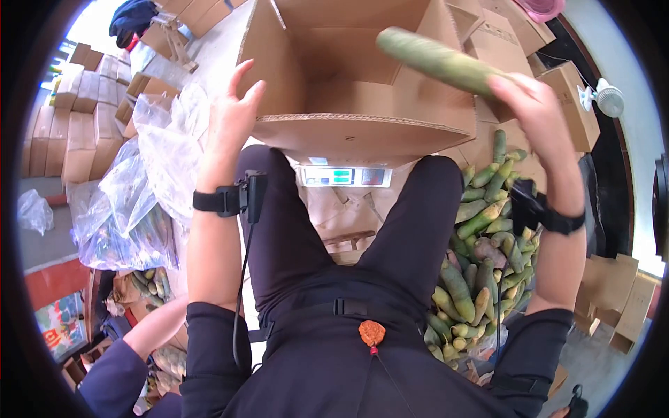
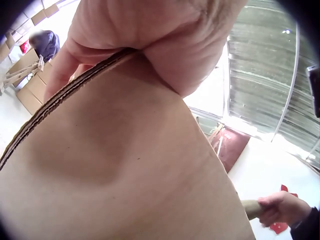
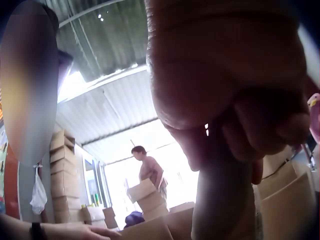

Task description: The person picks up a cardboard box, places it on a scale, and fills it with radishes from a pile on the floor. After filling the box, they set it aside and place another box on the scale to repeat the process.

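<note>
My right hand [image 1: 533, 104] grips one end of a long green radish [image 1: 435, 61], its fingers curled round it. The radish slants out over the right side of a large open cardboard box [image 1: 362, 132], slightly blurred. In the right wrist view that radish [image 3: 222, 200] points away from the palm, in shadow. My left hand [image 1: 233, 115] is at the box's near left corner, thumb and index finger spread apart. The left wrist view has the hand [image 2: 160, 30] straddling the upper edge of the cardboard wall [image 2: 125, 150], some fingers behind it.
A heap of green radishes [image 1: 481, 279] lies by my right leg. Between my knees, a scale display [image 1: 345, 176] shows under the box. Clear plastic bags [image 1: 132, 188] hang at left, before stacked cartons [image 1: 77, 132]. Another person's arm [image 1: 157, 327] reaches in at lower left.
</note>
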Demonstrator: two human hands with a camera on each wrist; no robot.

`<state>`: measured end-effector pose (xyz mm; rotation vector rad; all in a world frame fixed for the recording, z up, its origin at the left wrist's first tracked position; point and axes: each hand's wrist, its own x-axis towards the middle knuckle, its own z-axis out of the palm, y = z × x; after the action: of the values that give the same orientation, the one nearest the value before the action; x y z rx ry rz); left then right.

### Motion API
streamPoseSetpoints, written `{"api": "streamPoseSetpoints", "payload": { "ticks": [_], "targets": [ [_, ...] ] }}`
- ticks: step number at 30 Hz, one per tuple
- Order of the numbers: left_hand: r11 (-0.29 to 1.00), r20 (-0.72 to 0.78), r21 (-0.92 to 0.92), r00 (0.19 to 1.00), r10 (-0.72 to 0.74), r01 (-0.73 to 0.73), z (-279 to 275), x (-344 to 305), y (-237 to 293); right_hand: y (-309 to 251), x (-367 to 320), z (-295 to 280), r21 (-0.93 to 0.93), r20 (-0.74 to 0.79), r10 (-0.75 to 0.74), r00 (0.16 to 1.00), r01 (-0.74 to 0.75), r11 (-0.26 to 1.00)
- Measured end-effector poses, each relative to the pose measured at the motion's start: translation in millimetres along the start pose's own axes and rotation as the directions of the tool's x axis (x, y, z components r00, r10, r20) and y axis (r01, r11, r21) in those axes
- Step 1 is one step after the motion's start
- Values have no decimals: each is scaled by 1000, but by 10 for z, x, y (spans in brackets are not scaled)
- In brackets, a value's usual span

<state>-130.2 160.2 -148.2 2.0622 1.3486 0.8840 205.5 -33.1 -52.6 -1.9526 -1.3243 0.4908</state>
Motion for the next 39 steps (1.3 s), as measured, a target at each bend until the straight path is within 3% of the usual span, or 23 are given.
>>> {"api": "streamPoseSetpoints", "payload": {
  "ticks": [1,3,5,6,9,10,12,15,17,18,20,22,24,26,27,28,30,33,36,39],
  "targets": [
    [1000,11,-23,1000,-7,8,0,2,-12,-138,91,90,-196,72,77,994,-62,979],
    [999,25,-38,1000,-6,7,-31,-15,6,-210,288,296,-504,195,-11,981,110,857],
    [996,40,-83,999,15,-12,-13,1,-30,-320,414,494,-618,249,198,948,-2,786],
    [992,56,-119,997,45,-38,2,24,-103,-275,425,558,-634,324,136,936,109,765],
    [982,105,-184,992,67,-47,4,81,-250,-205,492,831,-833,396,231,889,241,497],
    [986,104,-156,992,71,-54,-12,91,-233,-180,434,808,-798,402,132,906,276,535],
    [976,121,-219,993,12,15,-14,80,-177,-184,449,807,-812,414,199,888,262,522],
    [970,133,-235,990,-39,69,-22,58,-101,-70,320,636,-801,381,124,916,260,540],
    [970,137,-235,990,-26,58,-22,76,-150,131,255,490,-437,301,-69,951,201,877],
    [967,131,-243,990,-50,81,-23,45,-72,251,85,344,-232,162,-196,967,230,945],
    [959,153,-261,986,-71,109,-38,47,-97,589,-214,132,-82,-53,-270,961,266,961],
    [975,152,-198,986,-68,98,-56,47,-88,817,-660,-115,7,-55,69,996,-69,998],
    [987,144,-137,988,-58,78,-50,35,-52,1427,-1138,-159,13,-34,246,969,-246,969],
    [981,162,-151,982,-101,126,-51,24,-24,1997,-1768,-31,-263,-94,321,942,-334,905],
    [974,179,-181,978,-105,138,-53,37,-35,2179,-2074,31,-374,-51,432,901,-418,828],
    [975,181,-177,978,-102,135,-55,23,-18,2481,-2424,154,-385,18,599,801,-547,743],
    [986,168,-135,983,-76,99,-52,0,20,2779,-3092,450,-491,20,714,700,-615,617],
    [973,180,-183,978,-104,137,-45,-26,80,2881,-3896,781,-430,-75,847,527,-783,449],
    [977,182,-173,979,-94,126,-63,24,-7,2781,-4305,1010,-427,-98,931,351,-860,280],
    [979,154,-157,982,-108,132,-41,4,34,2680,-4518,1165,-390,-60,959,278,-891,234]
  ]
}}
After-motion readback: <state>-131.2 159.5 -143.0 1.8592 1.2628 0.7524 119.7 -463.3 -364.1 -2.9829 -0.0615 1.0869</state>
